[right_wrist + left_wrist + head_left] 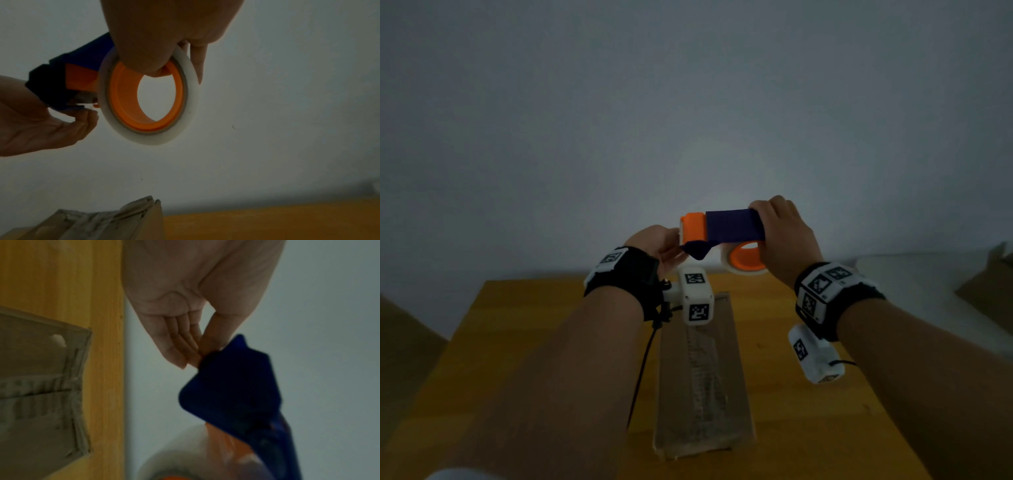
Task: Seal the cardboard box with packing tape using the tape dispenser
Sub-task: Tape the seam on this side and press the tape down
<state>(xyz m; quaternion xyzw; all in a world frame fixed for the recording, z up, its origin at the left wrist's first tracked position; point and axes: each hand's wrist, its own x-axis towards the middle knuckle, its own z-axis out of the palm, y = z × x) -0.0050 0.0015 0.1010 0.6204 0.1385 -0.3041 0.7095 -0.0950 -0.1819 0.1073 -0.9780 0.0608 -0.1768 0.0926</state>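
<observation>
We saw an orange-and-dark-blue tape dispenser (722, 229), its whitish tape roll (148, 97), a brown cardboard box (702, 377), and a yellow-orange wooden table (517, 342).

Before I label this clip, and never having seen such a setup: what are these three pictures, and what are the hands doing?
No machine here: a person wears three cameras. The head view looks down over both forearms; each wrist view looks along one hand.

On the table lies a flat cardboard box with tape along its seam.

The right hand grips the tape dispenser, blue and orange, in the air above the box; its thumb hooks into the orange core of the tape roll. The left hand reaches to the dispenser's front end, fingertips pinching there, probably at the loose tape end, which is too faint to see.
</observation>
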